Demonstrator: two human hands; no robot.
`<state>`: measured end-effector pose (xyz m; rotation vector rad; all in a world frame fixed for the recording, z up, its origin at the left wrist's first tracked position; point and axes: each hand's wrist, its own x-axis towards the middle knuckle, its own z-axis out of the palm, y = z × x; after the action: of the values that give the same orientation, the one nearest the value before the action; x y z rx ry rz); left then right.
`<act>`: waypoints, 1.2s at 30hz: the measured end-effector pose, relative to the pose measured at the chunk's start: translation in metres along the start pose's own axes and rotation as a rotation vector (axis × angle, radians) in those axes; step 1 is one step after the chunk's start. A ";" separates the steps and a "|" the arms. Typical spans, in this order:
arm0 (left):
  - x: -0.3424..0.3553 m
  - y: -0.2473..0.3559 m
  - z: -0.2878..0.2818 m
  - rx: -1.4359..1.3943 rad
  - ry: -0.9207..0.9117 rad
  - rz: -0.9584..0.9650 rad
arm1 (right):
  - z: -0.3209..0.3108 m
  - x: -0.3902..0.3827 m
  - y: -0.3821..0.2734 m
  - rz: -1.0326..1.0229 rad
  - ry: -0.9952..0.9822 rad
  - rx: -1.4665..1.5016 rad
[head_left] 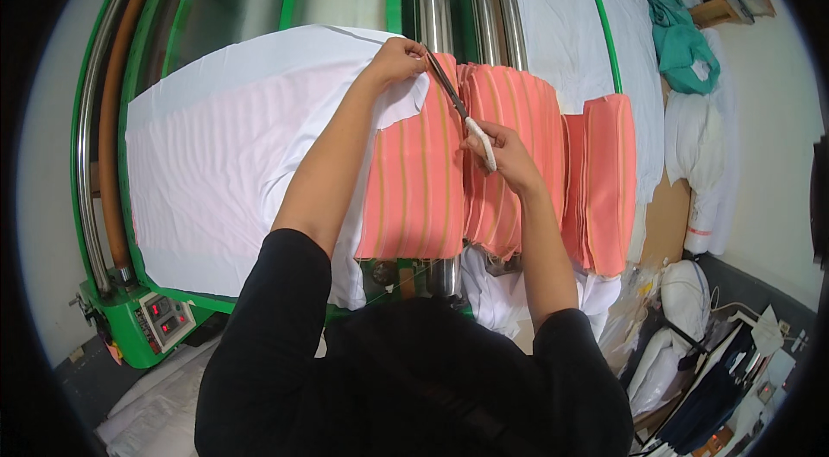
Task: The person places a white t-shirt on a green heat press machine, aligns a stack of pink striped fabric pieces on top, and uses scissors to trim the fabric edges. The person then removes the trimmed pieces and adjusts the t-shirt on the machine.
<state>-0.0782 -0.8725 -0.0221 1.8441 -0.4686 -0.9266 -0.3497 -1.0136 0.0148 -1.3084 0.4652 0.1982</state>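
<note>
My right hand (pixel 505 155) is closed around the white-wrapped handles of a pair of scissors (pixel 451 97). Their dark blades point up and left, toward my other hand. Pinched in my left hand (pixel 397 61) is the edge of a white cloth (pixel 233 111), close to the scissor tips. Whether the blades touch the cloth I cannot tell. The white cloth spreads leftward, with faint pink showing through it. Beneath its right edge lies coral fabric with yellowish stripes (pixel 413 189). More striped coral fabric (pixel 516 185) hangs in folds under my right forearm, and a further folded stack (pixel 607 185) is to its right.
A green-framed machine (pixel 142 310) with shiny metal rollers (pixel 434 3) stands under the fabric. Its control panel (pixel 164 319) is at the lower left. White sheeting (pixel 557 34) covers the far right, beside a green cloth bundle (pixel 686 42). Wrapped white rolls (pixel 682 297) lean by the wall.
</note>
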 end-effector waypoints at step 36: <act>-0.331 0.004 -0.114 1.048 0.432 0.236 | 0.068 -0.221 0.024 -0.005 -0.263 -0.633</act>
<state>-0.2003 -0.5849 0.1363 2.7372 -0.9815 -0.0412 -0.5421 -0.9164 0.1025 -1.8677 0.1721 0.5372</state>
